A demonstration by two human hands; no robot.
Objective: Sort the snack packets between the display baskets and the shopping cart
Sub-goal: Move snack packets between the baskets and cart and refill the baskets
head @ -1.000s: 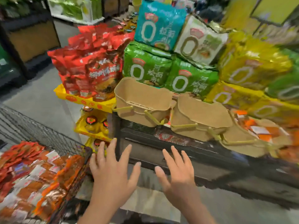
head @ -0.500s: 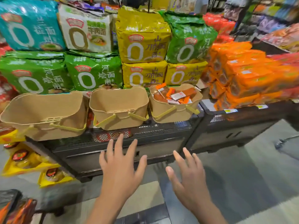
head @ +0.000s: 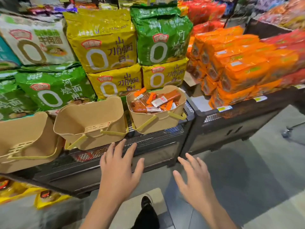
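Snack packets [head: 155,100], orange and white, heaped in the right basket [head: 158,120] just right of centre frame. Middle basket [head: 89,124] beside it at centre left, tilted forward, nothing visible inside. Left basket [head: 24,141] at the left edge, likewise tilted. All three on the black mesh shelf [head: 165,129]. Left hand [head: 119,169] low centre, fingers spread, holding nothing. Right hand [head: 195,179] lower right of centre, fingers spread too, gripping nothing. Noodle bags [head: 102,42] stacked behind, top half of frame. Orange packs [head: 239,70] piled upper right.
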